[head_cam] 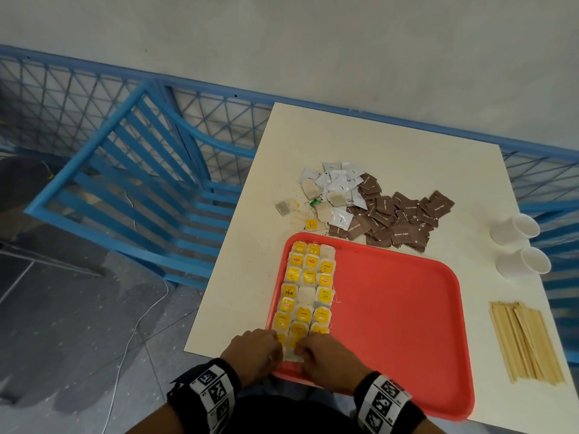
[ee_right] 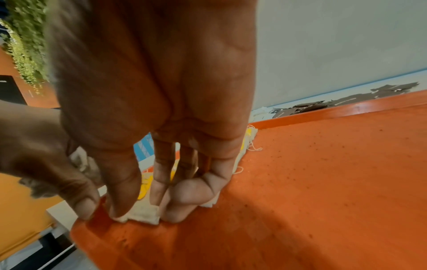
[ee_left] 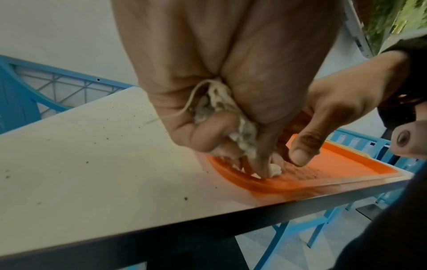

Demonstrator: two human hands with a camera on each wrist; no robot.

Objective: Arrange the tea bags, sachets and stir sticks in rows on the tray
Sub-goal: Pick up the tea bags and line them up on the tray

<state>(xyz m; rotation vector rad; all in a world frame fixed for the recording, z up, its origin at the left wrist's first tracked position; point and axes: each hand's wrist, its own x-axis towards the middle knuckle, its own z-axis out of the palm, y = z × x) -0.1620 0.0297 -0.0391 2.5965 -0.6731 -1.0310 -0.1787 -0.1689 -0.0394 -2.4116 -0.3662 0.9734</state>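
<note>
three columns of tea bags (head_cam: 308, 289) are laid along the left side of the red tray (head_cam: 391, 324). a crumpled tea bag (ee_left: 233, 117) is clenched in the left hand (head_cam: 253, 355). the nearest bag (ee_right: 143, 213) is pinched at the tray's near edge by the right hand (head_cam: 329, 361). sachets (head_cam: 376, 211) and stir sticks (head_cam: 526, 339) are located on the table (head_cam: 407, 151)
</note>
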